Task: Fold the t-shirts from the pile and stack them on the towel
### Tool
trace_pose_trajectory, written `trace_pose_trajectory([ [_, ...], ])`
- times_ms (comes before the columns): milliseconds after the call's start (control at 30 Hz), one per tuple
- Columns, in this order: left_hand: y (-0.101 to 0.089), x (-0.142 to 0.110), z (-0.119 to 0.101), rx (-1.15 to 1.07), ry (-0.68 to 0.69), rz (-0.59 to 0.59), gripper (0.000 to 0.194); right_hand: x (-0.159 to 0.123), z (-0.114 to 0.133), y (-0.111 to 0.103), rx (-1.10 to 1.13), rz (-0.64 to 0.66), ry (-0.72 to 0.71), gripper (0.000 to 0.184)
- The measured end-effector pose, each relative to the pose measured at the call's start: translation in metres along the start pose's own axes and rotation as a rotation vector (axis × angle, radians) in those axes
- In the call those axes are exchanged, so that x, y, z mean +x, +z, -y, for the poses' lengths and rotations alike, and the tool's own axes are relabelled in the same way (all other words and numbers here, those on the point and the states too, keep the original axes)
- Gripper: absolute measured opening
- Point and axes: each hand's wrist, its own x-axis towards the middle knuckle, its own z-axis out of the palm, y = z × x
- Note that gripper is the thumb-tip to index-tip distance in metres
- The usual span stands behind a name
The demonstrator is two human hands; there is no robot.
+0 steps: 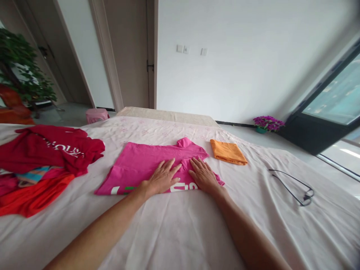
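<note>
A pink T-shirt (140, 161) lies on the bed sheet (174, 232) in front of me, its near edge folded over so that white and green print shows there. My left hand (164, 176) rests flat on the middle of the shirt with its fingers spread. Palm down, my right hand (205, 175) lies on the shirt's right part, near the sleeve and collar, fingers stretched out. Neither hand grips the cloth. Just beyond my right hand is a folded orange cloth (228, 152), apart from the shirt.
A heap of clothes with a dark red shirt (53, 144) and bright red cloth (36, 195) lies at the left. Black-framed glasses (299, 191) sit on the sheet at the right. Beyond the bed are a pink stool (96, 115) and purple flowers (268, 122).
</note>
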Motion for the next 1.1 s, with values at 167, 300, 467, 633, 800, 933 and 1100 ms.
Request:
trace_pose_trajectory([
  [167,-0.018,-0.058,0.078,0.073,-0.237,0.016,0.060,0.000,0.003,-0.006,-0.005,0.035,0.018,0.058],
  [300,-0.030,-0.104,0.142,0.148,-0.472,-0.013,0.060,0.001,0.004,-0.005,-0.003,0.048,0.016,0.058],
  [467,-0.031,-0.128,0.171,0.249,-0.698,-0.074,0.058,0.002,0.005,-0.004,0.006,0.054,0.043,0.059],
  [633,-0.026,-0.126,0.170,0.295,-0.697,-0.107,0.057,0.001,0.006,-0.005,-0.005,0.046,0.054,0.060],
  [800,-0.022,-0.127,0.178,0.265,-0.662,-0.142,0.058,0.000,0.007,-0.006,-0.001,0.037,0.055,0.061],
  [933,-0.019,-0.128,0.183,0.250,-0.655,-0.158,0.060,-0.002,0.009,-0.009,-0.009,-0.003,0.037,0.059],
  [1100,-0.015,-0.129,0.182,0.239,-0.673,-0.152,0.060,-0.003,0.009,-0.012,-0.008,0.040,-0.170,0.055],
])
